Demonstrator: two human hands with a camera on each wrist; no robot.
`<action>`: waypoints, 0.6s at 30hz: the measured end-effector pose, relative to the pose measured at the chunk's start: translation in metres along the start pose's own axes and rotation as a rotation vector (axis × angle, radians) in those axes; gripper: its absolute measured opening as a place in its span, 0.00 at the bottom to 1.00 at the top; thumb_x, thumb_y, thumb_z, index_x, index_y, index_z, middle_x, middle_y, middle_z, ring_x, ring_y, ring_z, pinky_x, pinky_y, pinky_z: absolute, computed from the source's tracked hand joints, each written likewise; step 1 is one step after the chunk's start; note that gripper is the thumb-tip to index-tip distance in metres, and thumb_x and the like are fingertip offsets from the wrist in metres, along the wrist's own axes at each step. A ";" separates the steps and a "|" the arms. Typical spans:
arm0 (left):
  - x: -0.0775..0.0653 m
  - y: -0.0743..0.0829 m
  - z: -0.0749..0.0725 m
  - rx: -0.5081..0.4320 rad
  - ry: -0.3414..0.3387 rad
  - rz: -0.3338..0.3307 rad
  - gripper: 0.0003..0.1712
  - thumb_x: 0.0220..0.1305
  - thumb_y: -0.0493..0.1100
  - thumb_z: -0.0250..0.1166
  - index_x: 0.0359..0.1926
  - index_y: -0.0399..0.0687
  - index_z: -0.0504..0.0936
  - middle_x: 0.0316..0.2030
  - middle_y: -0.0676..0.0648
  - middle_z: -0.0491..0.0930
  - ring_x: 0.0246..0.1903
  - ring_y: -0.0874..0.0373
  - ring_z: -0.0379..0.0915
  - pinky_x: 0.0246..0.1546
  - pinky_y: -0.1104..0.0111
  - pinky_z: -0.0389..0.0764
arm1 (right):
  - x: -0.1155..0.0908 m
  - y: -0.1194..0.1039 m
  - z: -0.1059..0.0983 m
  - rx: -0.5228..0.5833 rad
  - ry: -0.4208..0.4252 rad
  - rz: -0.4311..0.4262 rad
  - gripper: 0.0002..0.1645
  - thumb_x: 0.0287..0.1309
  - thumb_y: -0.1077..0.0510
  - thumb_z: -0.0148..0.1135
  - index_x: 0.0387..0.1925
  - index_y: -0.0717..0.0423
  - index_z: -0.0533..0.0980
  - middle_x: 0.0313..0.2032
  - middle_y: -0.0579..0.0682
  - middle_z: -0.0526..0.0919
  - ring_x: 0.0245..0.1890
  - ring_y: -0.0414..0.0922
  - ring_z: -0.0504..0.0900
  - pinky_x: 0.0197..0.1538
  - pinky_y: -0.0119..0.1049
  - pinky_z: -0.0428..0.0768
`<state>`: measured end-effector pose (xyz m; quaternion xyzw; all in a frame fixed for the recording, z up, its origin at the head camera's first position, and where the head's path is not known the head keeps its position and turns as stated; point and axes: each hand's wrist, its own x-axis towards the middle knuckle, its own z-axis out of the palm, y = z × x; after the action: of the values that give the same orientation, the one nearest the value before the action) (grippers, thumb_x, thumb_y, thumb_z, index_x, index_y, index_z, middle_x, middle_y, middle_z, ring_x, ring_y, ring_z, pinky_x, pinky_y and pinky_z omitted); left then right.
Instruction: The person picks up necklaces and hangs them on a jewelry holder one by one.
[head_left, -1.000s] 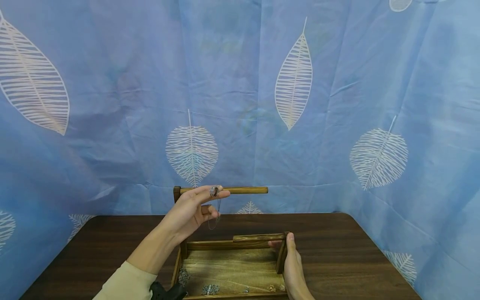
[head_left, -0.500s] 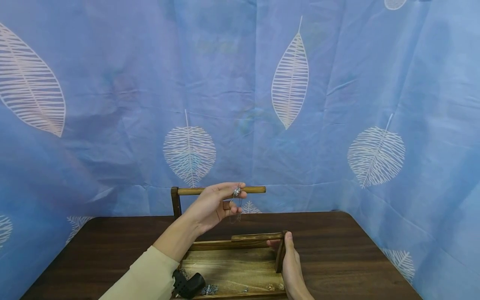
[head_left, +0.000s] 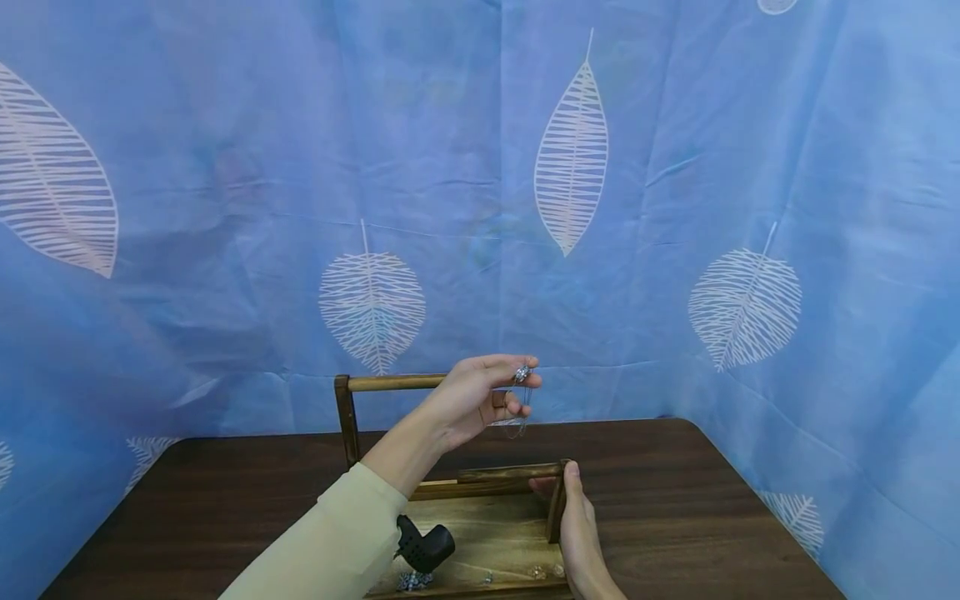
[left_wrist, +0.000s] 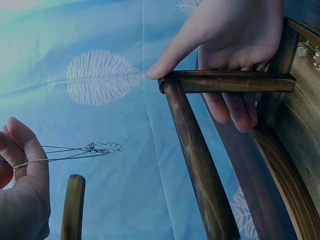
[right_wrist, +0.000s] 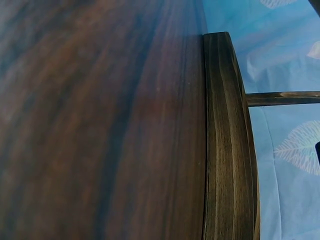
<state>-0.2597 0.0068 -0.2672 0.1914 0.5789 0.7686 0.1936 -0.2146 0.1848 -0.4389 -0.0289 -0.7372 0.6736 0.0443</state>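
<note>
A thin silver chain necklace (head_left: 522, 375) hangs from my left hand (head_left: 468, 400), held between the fingers near the free end of the upper bar (head_left: 397, 382). In the left wrist view the necklace's small-link end (left_wrist: 105, 148) dangles beyond the fingers, past the tip of a wooden bar. My right hand (head_left: 581, 533) grips the shorter right post (head_left: 557, 508) of the wooden jewelry stand, its thumb at the top where the lower bar (head_left: 510, 473) joins. The right wrist view shows the stand's wooden side (right_wrist: 227, 140); the hand itself is out of that view.
Small silver jewelry (head_left: 415, 581) and gold-toned pieces (head_left: 538, 572) lie in the stand's tray (head_left: 502, 533). A black wrist device (head_left: 426, 546) covers part of the tray. The stand is on a dark wooden table (head_left: 660, 500), before a blue leaf-patterned curtain (head_left: 480, 208).
My left hand has moved right along the upper bar with the necklace, its sleeve now covering the tray's left part. The right hand keeps its grip on the post.
</note>
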 end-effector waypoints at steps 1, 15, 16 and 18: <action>0.002 0.000 0.002 0.006 0.001 -0.001 0.19 0.79 0.44 0.53 0.63 0.41 0.78 0.44 0.44 0.81 0.21 0.60 0.73 0.44 0.63 0.85 | 0.000 0.000 0.000 -0.006 -0.002 -0.001 0.58 0.70 0.23 0.19 0.58 0.68 0.74 0.61 0.65 0.76 0.66 0.66 0.66 0.66 0.70 0.58; 0.026 0.000 0.011 -0.022 0.043 -0.014 0.21 0.80 0.43 0.51 0.67 0.42 0.74 0.46 0.45 0.81 0.22 0.61 0.74 0.48 0.62 0.84 | 0.001 0.000 0.001 0.000 -0.003 -0.013 0.55 0.71 0.24 0.21 0.56 0.65 0.76 0.59 0.63 0.77 0.64 0.65 0.69 0.64 0.68 0.63; 0.027 0.000 0.011 -0.032 0.054 -0.012 0.21 0.80 0.43 0.51 0.68 0.42 0.73 0.47 0.44 0.81 0.22 0.61 0.74 0.49 0.61 0.83 | 0.001 0.000 0.001 0.000 -0.002 -0.009 0.55 0.71 0.24 0.21 0.56 0.65 0.76 0.59 0.63 0.77 0.64 0.65 0.69 0.64 0.68 0.63; 0.028 0.001 0.010 -0.048 0.080 -0.010 0.22 0.80 0.42 0.51 0.68 0.42 0.73 0.48 0.43 0.82 0.22 0.61 0.74 0.50 0.61 0.83 | 0.001 -0.001 0.001 0.001 -0.001 0.001 0.56 0.70 0.23 0.21 0.56 0.65 0.76 0.58 0.63 0.78 0.64 0.65 0.69 0.64 0.67 0.64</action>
<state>-0.2781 0.0296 -0.2617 0.1529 0.5684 0.7884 0.1789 -0.2159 0.1842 -0.4380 -0.0289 -0.7368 0.6741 0.0433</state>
